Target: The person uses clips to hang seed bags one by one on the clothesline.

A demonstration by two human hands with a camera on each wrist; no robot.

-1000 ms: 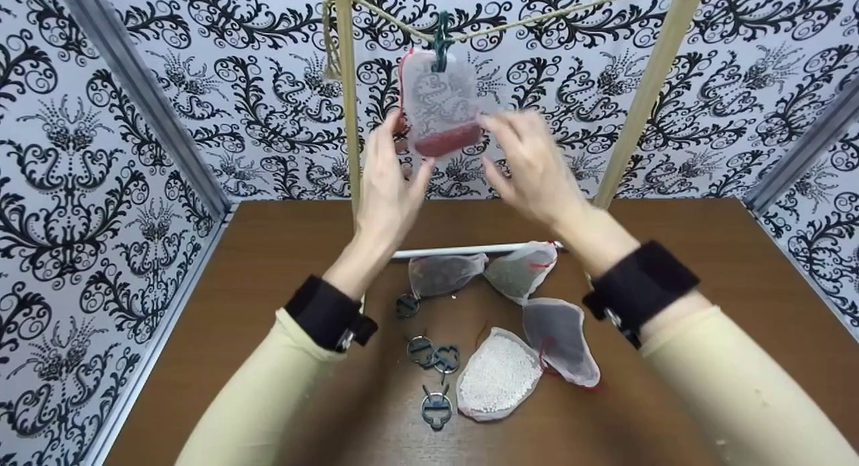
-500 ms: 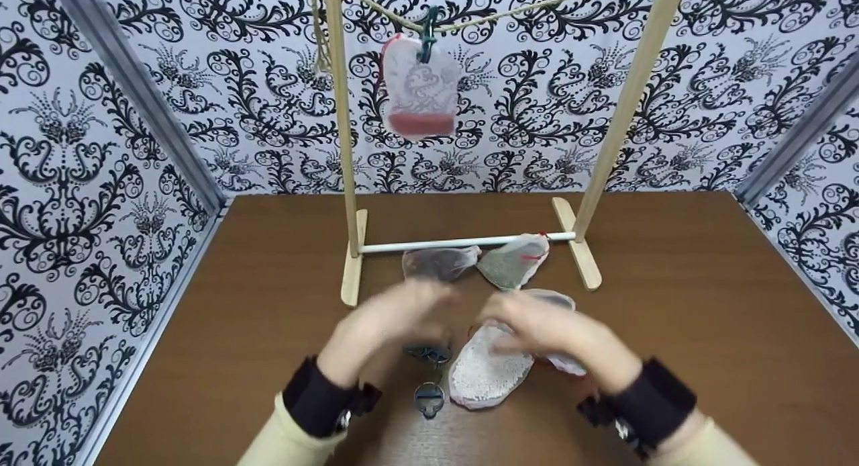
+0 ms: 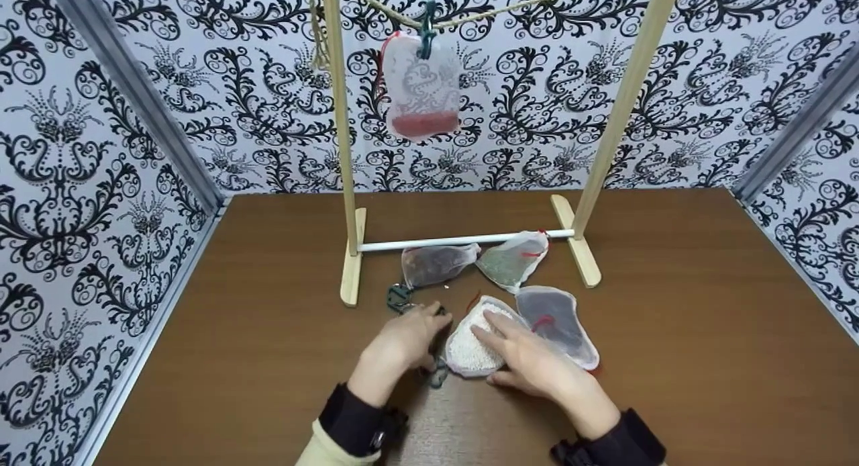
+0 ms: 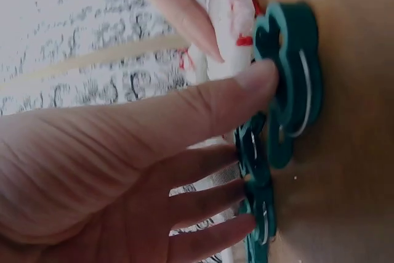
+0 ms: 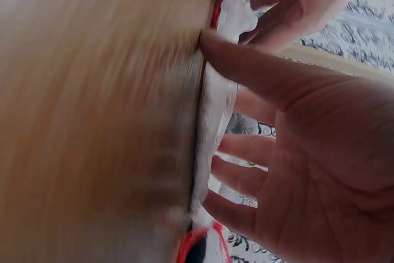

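Observation:
My left hand (image 3: 406,338) reaches down over the green plant clips (image 4: 295,78); its thumb touches the nearest one and its other fingertips lie at those behind. In the head view that hand partly hides the clips. My right hand (image 3: 527,358) spreads its fingers over a mesh bag of white beads (image 3: 473,345), thumb down by the tabletop. The right wrist view has the white bag (image 5: 218,103) right at those fingertips. A mesh bag with red filling (image 3: 423,97) hangs from a rope (image 3: 500,11), held by a green clip (image 3: 427,33).
A dark-filled mesh bag (image 3: 557,321) lies right of the white one. Behind are a greenish bag (image 3: 510,264) and a brownish bag (image 3: 435,264), near the white crossbar (image 3: 463,240) of a wooden stand (image 3: 342,130). Patterned walls enclose the table (image 3: 698,318).
Both hands have come down from the hanging red-filled bag to the tabletop, the left to the clips, the right to the white bag. The clips and white bag have shifted away from me.

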